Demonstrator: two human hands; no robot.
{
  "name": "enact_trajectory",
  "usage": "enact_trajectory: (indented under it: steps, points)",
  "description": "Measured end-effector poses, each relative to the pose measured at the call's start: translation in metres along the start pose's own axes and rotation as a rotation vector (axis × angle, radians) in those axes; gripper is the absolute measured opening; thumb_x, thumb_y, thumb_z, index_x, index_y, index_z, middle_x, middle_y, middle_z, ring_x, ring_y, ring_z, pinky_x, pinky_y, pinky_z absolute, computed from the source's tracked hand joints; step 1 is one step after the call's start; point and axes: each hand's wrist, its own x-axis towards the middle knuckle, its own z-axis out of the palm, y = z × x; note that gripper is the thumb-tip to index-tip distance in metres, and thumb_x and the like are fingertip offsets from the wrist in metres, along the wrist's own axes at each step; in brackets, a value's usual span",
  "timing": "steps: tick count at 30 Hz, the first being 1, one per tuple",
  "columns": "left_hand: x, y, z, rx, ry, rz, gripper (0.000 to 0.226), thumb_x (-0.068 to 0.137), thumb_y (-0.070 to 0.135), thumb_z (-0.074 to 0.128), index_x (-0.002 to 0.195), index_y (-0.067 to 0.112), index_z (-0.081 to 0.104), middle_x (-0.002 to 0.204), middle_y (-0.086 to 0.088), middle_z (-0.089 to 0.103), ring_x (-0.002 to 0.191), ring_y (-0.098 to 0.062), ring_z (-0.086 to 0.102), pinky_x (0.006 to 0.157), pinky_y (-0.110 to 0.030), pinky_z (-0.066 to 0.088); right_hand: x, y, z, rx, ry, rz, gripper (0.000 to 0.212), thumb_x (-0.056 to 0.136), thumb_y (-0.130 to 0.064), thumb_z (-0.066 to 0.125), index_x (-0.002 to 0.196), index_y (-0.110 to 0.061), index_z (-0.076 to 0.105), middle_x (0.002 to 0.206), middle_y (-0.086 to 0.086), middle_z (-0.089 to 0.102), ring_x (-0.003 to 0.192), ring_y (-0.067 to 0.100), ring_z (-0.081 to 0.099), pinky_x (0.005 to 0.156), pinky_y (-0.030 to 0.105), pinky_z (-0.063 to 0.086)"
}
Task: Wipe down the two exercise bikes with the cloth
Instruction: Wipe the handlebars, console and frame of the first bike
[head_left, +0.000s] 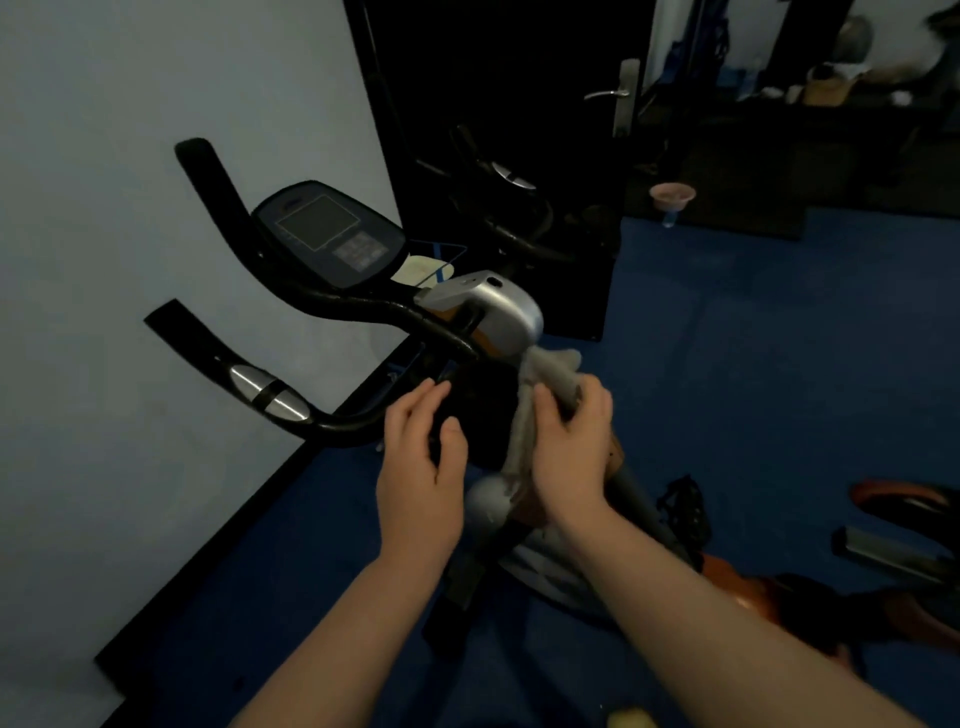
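Pale grey wall (104, 208), far left, with a black skirting strip along its foot.

Black handlebars (322, 306) of the near exercise bike (483, 312): two curved horns pointing at the wall, the lower one carrying a silver grip sensor (267, 397).

Console (330, 234), dark, with a square screen and a small keypad, mounted above the bars.

My left hand (423, 457): fingers loosely spread and slightly bent, fingertips touching the black stem panel just below the bars; it grips nothing.

Silver housing (488, 306) at the head of the bike's stem, with orange trim beneath.

Grey cloth (540, 395): bunched against the stem just under the silver housing, its tail hanging down along the right edge of the black panel.

My right hand (571, 441): fingers curled over the upper bunch of the cloth, thumb on the near side, pressing it to the bike.

Black door (498, 130), behind the bike, with a metal lever handle (608, 94). Its glossy face reflects the handlebars.

Blue floor (753, 338), covering the middle and right.

Pink funnel-shaped item (671, 196) resting on a small clear bottle, on the floor beyond the door; contents cannot be told.

Second bike (904, 525), right edge: only orange and black parts show.

Far shelf (831, 98), upper right: dim clutter, too blurred to itemise.
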Motion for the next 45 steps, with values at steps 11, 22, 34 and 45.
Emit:
enact_trajectory:
  steps: [11, 22, 34, 45]
  points:
    - [-0.003, 0.005, 0.001, -0.036, 0.053, -0.096, 0.04, 0.097, 0.026, 0.049, 0.136, 0.036, 0.047, 0.137, 0.021, 0.047, 0.121, 0.013, 0.041, 0.09, 0.004, 0.029, 0.011, -0.002, -0.007, -0.356, -0.225, -0.425, 0.042, 0.079, -0.003, 0.064, 0.113, -0.027, 0.057, 0.115, -0.005, 0.041, 0.104, 0.017, 0.051, 0.078, 0.037, 0.052]
    - [0.003, 0.021, 0.017, -0.106, 0.302, -0.218, 0.04, 0.09, 0.006, 0.05, 0.119, 0.031, 0.059, 0.103, 0.027, 0.062, 0.091, 0.01, 0.057, 0.074, -0.004, 0.042, 0.048, -0.012, -0.012, -0.217, -0.489, -0.489, 0.03, 0.09, -0.016, 0.063, 0.119, -0.024, 0.063, 0.112, -0.007, 0.046, 0.1, 0.011, 0.054, 0.083, 0.024, 0.05]
    - [-0.007, 0.037, 0.045, 0.035, 0.434, -0.357, 0.039, 0.103, 0.027, 0.037, 0.141, 0.031, 0.043, 0.094, 0.019, 0.061, 0.079, 0.005, 0.059, 0.068, -0.006, 0.044, 0.072, -0.015, -0.009, -0.029, -0.791, -0.276, 0.027, 0.096, -0.011, 0.057, 0.12, -0.018, 0.067, 0.108, -0.003, 0.068, 0.102, 0.006, 0.062, 0.087, 0.024, 0.051]
    - [-0.013, 0.037, 0.042, -0.13, 0.435, -0.374, 0.037, 0.1, 0.021, 0.046, 0.136, 0.03, 0.051, 0.115, 0.018, 0.062, 0.105, 0.007, 0.059, 0.083, -0.011, 0.048, 0.113, -0.023, 0.003, -0.117, -1.121, -0.215, 0.015, 0.092, -0.029, 0.062, 0.097, -0.02, 0.073, 0.089, 0.001, 0.071, 0.088, 0.014, 0.067, 0.079, 0.032, 0.056]
